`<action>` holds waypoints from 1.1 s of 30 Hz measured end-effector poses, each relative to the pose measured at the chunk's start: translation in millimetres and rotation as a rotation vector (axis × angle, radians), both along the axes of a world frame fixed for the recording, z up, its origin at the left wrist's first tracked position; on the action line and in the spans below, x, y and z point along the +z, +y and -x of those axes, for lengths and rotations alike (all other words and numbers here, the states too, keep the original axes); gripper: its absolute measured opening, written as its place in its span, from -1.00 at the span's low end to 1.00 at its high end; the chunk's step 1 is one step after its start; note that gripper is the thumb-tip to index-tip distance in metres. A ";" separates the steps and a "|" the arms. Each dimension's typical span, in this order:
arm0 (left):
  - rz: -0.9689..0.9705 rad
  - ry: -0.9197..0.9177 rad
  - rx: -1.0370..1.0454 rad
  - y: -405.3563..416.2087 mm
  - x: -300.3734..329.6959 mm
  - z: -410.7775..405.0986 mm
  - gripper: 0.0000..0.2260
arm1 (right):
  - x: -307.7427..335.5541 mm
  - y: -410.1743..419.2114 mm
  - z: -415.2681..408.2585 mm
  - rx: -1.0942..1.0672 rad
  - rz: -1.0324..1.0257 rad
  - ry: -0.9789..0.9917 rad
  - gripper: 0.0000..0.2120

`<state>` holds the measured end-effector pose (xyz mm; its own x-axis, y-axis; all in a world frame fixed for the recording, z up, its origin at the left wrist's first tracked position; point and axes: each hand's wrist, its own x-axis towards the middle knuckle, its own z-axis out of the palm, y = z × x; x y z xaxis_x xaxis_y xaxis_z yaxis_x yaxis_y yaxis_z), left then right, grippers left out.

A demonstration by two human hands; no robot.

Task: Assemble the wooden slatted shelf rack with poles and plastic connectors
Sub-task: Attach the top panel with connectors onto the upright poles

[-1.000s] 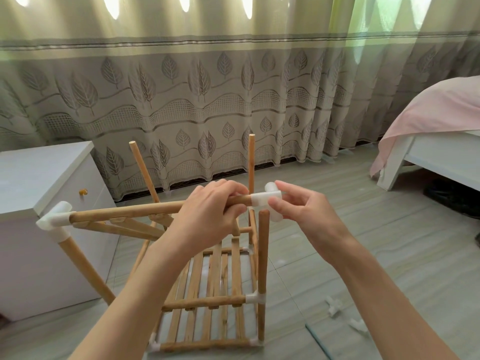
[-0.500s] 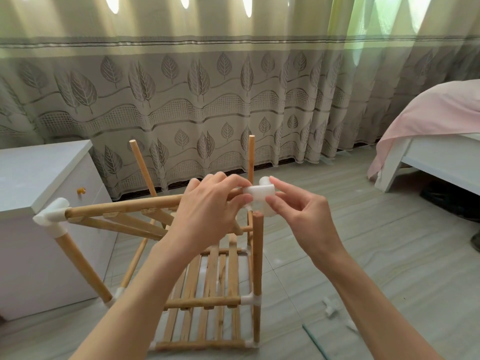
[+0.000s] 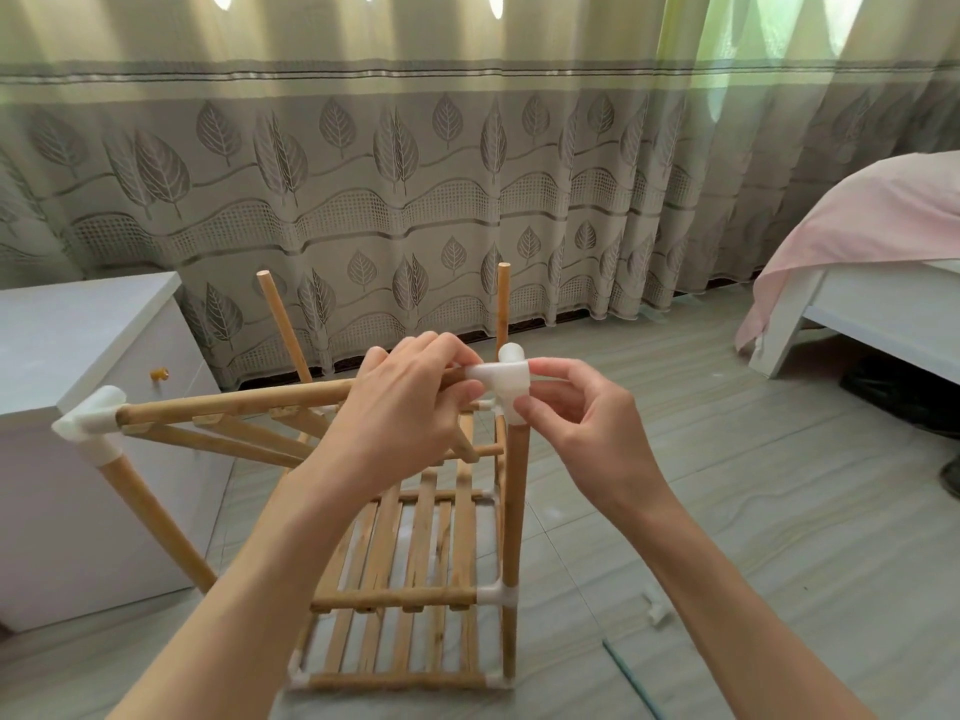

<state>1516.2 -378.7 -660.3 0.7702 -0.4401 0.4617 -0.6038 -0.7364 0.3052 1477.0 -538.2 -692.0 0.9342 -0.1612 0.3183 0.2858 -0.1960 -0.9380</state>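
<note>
Between your two hands sits the white corner connector, pinched in your right hand over the top of the upright pole. Your left hand wraps the horizontal pole, whose long axis runs leftward away from that grip to another connector. The upright's axis drops straight below your right grip, so the connector likely needs pressing downward; your right hand is nearer for that. Below stands the slatted rack.
</note>
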 end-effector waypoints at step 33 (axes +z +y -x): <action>-0.040 0.086 -0.118 15.2 2.0 4.5 -0.91 | -18.3 0.8 -5.0 -0.045 0.317 -0.328 -0.60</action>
<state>1511.7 -363.6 -658.3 0.7480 -0.5469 0.3761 -0.6598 -0.6743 0.3317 1482.0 -537.4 -710.4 0.7701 -0.0457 0.6363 0.5425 -0.4779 -0.6909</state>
